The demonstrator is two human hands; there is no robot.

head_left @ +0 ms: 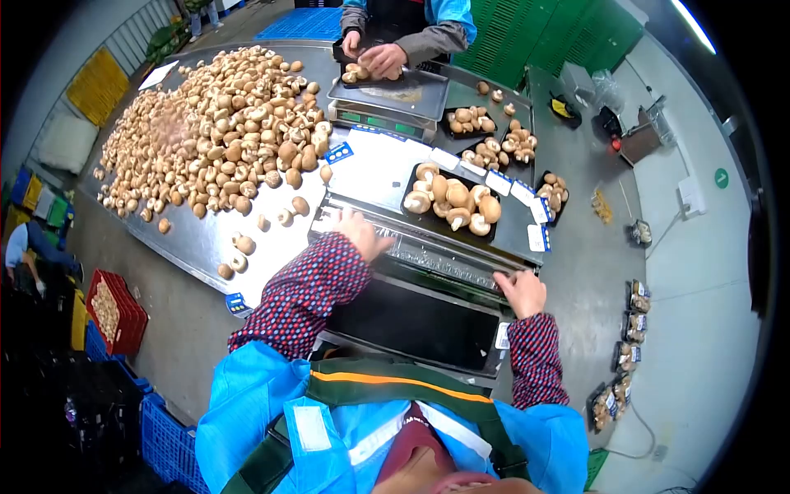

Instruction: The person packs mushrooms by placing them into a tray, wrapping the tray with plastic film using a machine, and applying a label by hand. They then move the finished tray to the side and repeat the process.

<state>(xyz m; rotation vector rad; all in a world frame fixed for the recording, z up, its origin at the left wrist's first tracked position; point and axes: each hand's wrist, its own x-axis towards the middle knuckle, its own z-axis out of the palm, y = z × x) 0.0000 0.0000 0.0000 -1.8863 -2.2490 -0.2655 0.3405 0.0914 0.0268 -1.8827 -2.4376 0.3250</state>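
Observation:
My left hand (360, 235) rests at the left end of a metal wrapping machine with a strip of clear film (436, 259). At the right end of that strip is my right hand (521, 290), its thumb apart from the fingers. Whether either hand pinches the film is too small to tell. Just beyond the film, a black tray of mushrooms (453, 198) sits between my hands. Nearer my body lies the machine's flat black plate (415, 321). A large heap of loose mushrooms (222, 123) covers the table to the left.
Across the table a co-worker's hands (380, 62) hold mushrooms over a tray on a scale (387, 119). Smaller filled trays (471, 121) stand at the right, beside white label cards (522, 193). A red crate (117, 313) is on the floor at left.

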